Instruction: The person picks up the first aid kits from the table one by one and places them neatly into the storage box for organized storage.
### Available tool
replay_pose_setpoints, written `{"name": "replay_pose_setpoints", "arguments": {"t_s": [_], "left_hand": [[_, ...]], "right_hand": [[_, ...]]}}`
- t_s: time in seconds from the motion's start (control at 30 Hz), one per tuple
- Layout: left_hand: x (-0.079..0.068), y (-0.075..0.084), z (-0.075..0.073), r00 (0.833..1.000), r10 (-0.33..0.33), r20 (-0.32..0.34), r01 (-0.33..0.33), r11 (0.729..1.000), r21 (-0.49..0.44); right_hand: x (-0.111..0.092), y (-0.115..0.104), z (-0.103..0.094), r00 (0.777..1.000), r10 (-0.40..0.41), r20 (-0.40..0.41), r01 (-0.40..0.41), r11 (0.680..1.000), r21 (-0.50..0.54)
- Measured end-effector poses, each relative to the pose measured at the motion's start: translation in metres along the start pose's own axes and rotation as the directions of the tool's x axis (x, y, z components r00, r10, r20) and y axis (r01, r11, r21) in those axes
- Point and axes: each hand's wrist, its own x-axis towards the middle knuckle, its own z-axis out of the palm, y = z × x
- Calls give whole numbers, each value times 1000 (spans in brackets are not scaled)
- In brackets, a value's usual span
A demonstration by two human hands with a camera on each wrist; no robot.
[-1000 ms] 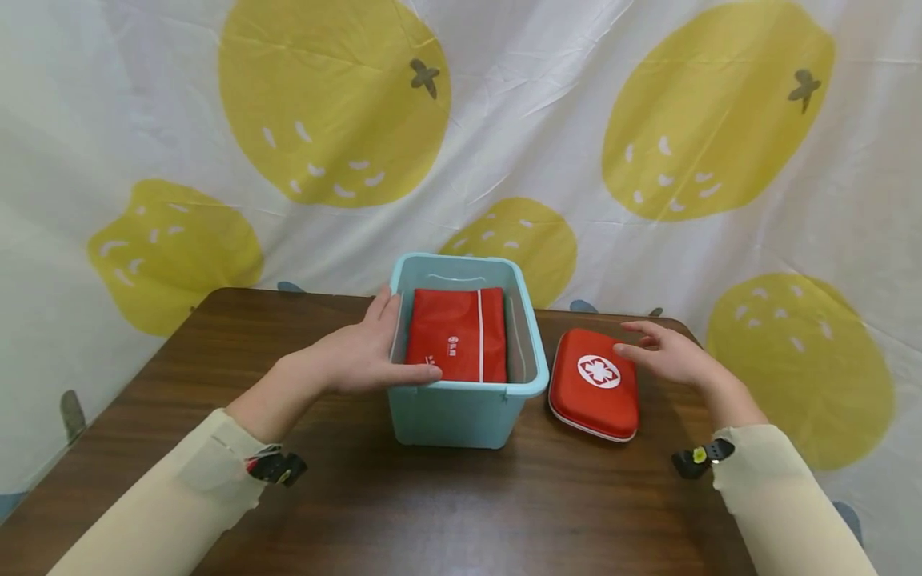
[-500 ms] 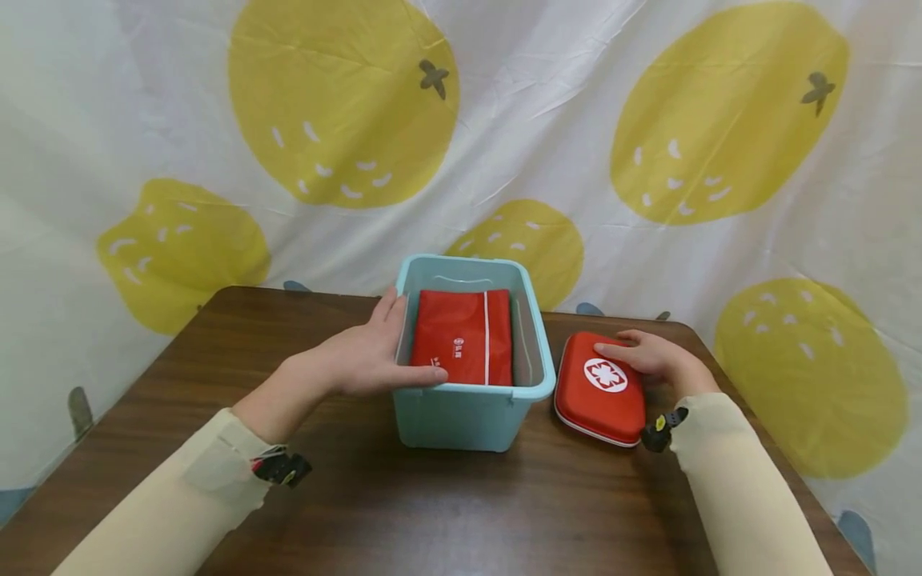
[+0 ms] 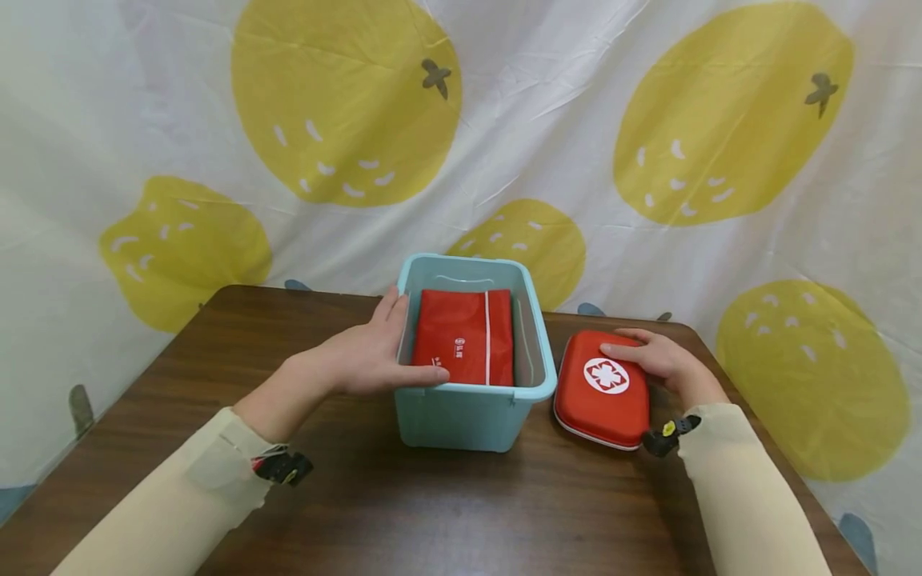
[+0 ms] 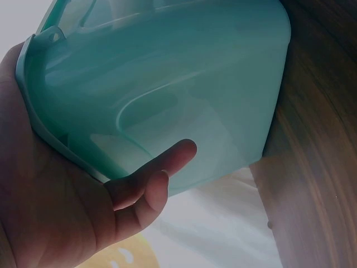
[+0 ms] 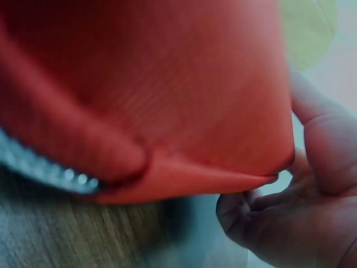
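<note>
My left hand [image 3: 360, 354] rests at the near left corner of a light blue plastic bin [image 3: 461, 424]. Its thumb lies straight over the front rim, and its fingers reach along the outer wall. Inside the bin lies a flat red fabric pouch [image 3: 455, 328] with a white stripe and small white print. To the bin's right, my right hand [image 3: 666, 360] grips the far right edge of a red zipped first-aid case [image 3: 601, 404] with a white emblem. The thumb is on top of the case; in the right wrist view curled fingers [image 5: 237, 215] show below its edge.
The bin stands on a dark brown wooden table [image 3: 461, 520]. Behind the table hangs a white curtain [image 3: 533, 136] printed with yellow fruit, close to the back edge. The case sits right beside the bin's wall.
My right hand has come in from the right and taken hold of the first-aid case, whose far side is slightly raised. The left hand stays at the bin.
</note>
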Motion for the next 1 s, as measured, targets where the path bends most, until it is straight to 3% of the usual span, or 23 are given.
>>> {"name": "replay_pose_setpoints", "arguments": {"t_s": [0.13,0.33,0.8,1.0], "left_hand": [[0,0,-1,1000,-1,0,1,1000,3],[-2,1,-2,1000,-4,3,4,1000,3],[-2,1,-1,1000,2,10,-2,1000,-5],[-2,1,-1,1000,9,8,-8,1000,-9]], "right_hand": [[0,-1,0,998,-59,-29,63,985,161],[-3,-4,3,991,-110,-81,133,919,371],[-10,-9,5,971,-139,-195,202,912,356],[-12,-17,4,964,-148,-220,227,888,399]]}}
